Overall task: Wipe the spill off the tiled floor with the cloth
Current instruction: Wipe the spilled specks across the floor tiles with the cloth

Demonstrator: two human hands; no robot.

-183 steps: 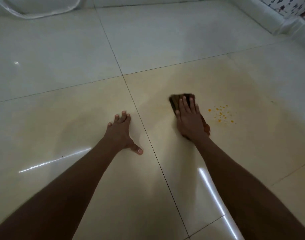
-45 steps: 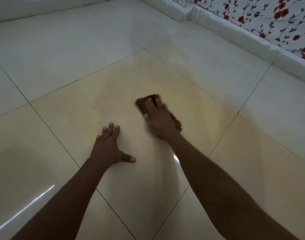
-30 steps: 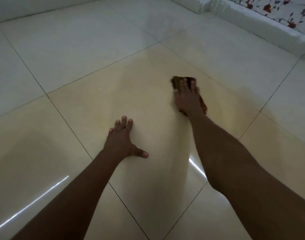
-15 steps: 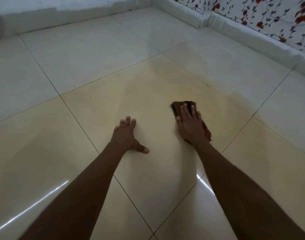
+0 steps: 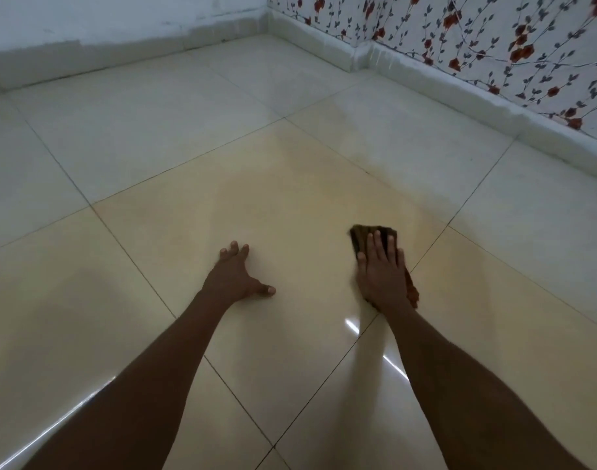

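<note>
Head view: the brown cloth (image 5: 375,232) lies folded flat on the tiled floor (image 5: 188,137), on the central cream tile close to its right-hand grout line. Its far edge shows beyond the fingertips, and a reddish-brown corner protrudes beside the wrist. The right hand (image 5: 381,276) lies palm-down on top of the cloth, fingers (image 5: 378,245) extended and slightly apart, pressing rather than gripping; this flat placement spreads load across the fold so the full pad meets the tile. The left hand (image 5: 234,279) is planted on the same tile, well apart from the cloth, fingers spread and thumb out toward the right. It holds nothing and appears to serve as a brace for the forward-leaning body.

No distinct spill droplets are visible on the tile around the cloth. The surrounding glaze carries a yellowish tint and bright reflected streaks, so any thin residue cannot be confirmed. The task appears to be at or near its final passes.

Surroundings: a white skirting (image 5: 459,83) runs along the base of a wall with floral wallpaper (image 5: 493,35) at the upper right, meeting a plain white wall (image 5: 103,18) at the far corner. Nothing stands on the floor near the hands; the stroke path is unobstructed in all directions shown.
</note>
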